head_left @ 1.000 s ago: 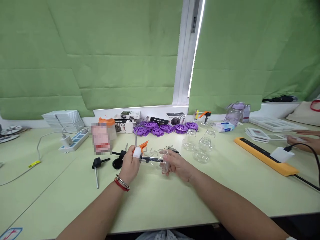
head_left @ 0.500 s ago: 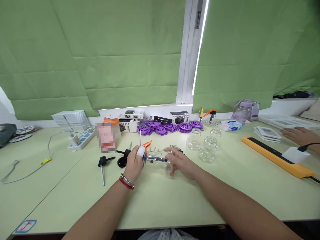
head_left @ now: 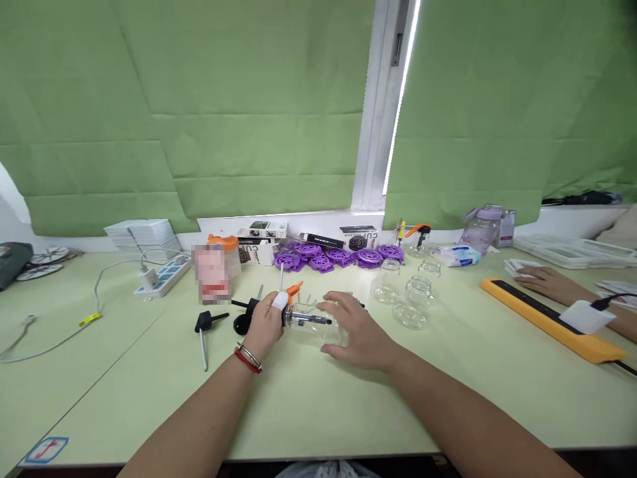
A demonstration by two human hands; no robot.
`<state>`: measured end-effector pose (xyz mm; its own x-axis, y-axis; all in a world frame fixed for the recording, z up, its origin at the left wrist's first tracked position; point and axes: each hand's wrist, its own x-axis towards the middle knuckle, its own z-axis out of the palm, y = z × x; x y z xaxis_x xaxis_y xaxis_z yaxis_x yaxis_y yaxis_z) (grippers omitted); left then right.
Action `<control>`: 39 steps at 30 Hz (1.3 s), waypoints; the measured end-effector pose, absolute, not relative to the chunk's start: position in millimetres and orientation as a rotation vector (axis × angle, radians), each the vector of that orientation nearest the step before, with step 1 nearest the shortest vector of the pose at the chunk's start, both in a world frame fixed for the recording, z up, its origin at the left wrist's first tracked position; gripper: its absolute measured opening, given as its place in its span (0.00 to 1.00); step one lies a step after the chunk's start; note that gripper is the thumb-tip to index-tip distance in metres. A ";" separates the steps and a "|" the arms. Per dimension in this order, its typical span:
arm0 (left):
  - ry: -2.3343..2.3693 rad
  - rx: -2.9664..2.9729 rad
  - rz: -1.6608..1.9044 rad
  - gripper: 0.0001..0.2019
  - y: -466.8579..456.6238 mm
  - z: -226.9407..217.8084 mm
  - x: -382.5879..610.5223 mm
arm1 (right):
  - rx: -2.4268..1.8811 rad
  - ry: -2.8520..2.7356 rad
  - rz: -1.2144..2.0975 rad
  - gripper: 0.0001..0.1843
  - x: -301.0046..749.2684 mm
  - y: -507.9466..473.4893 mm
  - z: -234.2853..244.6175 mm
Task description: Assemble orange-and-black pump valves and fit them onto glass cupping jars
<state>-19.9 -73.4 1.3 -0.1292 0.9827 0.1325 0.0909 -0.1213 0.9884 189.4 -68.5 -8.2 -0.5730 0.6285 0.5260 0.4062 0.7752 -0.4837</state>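
My left hand (head_left: 265,326), with a white wrap on the thumb and a red bracelet at the wrist, grips the black-and-orange pump top (head_left: 293,292) fitted to a clear glass bottle (head_left: 313,323) lying on its side on the table. My right hand (head_left: 354,332) is cupped round the bottle's body, fingers curved. A thin metal rod sticks up from the pump top.
Several empty glass jars (head_left: 409,295) stand right of my hands. Black pump parts (head_left: 205,323) lie to the left. Purple plastic discs (head_left: 338,255), small boxes, a power strip (head_left: 162,275) and an orange bar (head_left: 552,318) lie around. Another person's hand (head_left: 545,282) rests at far right.
My right hand slid along the bottle and now covers its body from above. The camera tilted slightly; the other person's hand moved left on the table.
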 end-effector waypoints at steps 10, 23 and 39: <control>1.199 0.858 1.208 0.15 -71.7 5.0 -23.7 | -0.472 -2.513 -0.083 0.15 188.7 -73.8 -0.6; 1.161 0.894 1.237 0.15 -76.1 15.6 -26.7 | -0.709 -2.334 -0.081 0.15 250.1 -101.4 -1.5; 1.174 0.983 1.311 0.15 -67.5 1.3 -22.8 | -1.726 -1.117 0.469 0.35 386.1 -79.5 -58.0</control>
